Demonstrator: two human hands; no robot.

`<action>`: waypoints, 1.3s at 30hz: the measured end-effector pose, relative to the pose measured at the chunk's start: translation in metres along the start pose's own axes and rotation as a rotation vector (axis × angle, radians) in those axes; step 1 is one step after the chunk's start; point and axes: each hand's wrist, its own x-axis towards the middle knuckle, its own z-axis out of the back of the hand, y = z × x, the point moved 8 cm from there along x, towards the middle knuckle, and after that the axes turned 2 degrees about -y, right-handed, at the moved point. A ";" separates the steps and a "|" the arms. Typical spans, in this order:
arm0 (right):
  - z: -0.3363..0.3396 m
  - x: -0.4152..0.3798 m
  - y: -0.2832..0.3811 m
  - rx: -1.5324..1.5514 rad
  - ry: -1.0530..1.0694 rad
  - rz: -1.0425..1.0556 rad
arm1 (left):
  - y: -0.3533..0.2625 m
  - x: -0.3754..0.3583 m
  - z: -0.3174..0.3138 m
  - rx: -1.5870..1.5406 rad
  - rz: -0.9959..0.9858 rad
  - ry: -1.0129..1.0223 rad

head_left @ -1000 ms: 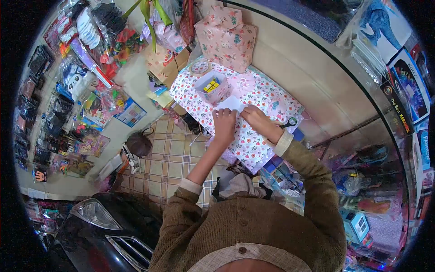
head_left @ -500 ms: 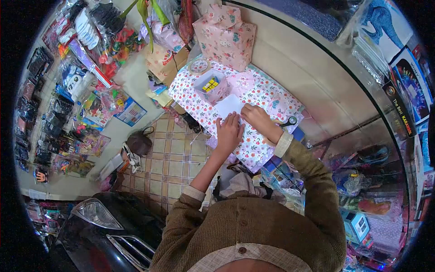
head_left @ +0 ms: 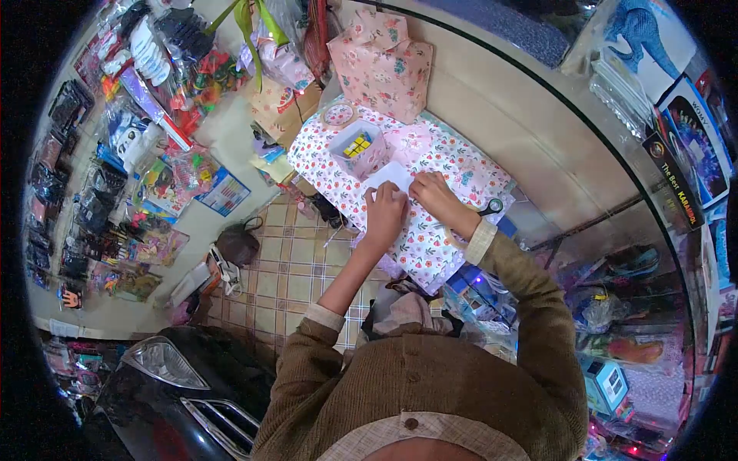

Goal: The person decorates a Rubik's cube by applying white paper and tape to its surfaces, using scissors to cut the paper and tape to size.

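A small sheet of white paper [head_left: 393,174] lies on the table's floral covering [head_left: 430,257], partly under my fingers. My left hand [head_left: 385,219] has its fingers bent and drawn together at the paper's near left side. Close by on the right, my right hand [head_left: 435,197] pinches the paper's right edge. Just beyond the paper stands an open floral box [head_left: 361,163] with a yellow-faced puzzle cube [head_left: 357,145] inside. Scissors [head_left: 490,207] lie partly hidden behind my right wrist.
A roll of tape [head_left: 339,115] lies at the table's far left. Behind it a pink floral paper bag [head_left: 382,69] leans on the wall. Packaged goods hang at left, and a black motorbike [head_left: 177,392] stands at lower left. Glass shelving [head_left: 615,307] runs along the right.
The fingers of my left hand, earlier stretched flat over the paper, are now bent and gathered at its edge. My right hand has barely moved.
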 end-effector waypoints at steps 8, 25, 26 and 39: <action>-0.002 0.001 0.009 -0.040 0.091 0.006 | 0.001 -0.005 -0.006 0.012 0.004 0.101; 0.005 0.010 -0.019 0.446 0.085 -0.116 | 0.005 0.010 -0.003 0.046 -0.109 0.104; 0.007 0.010 -0.020 0.492 0.078 -0.142 | 0.004 0.009 -0.004 0.055 -0.101 0.119; -0.003 0.000 -0.002 0.072 0.029 -0.031 | 0.000 -0.008 0.002 0.024 0.046 0.116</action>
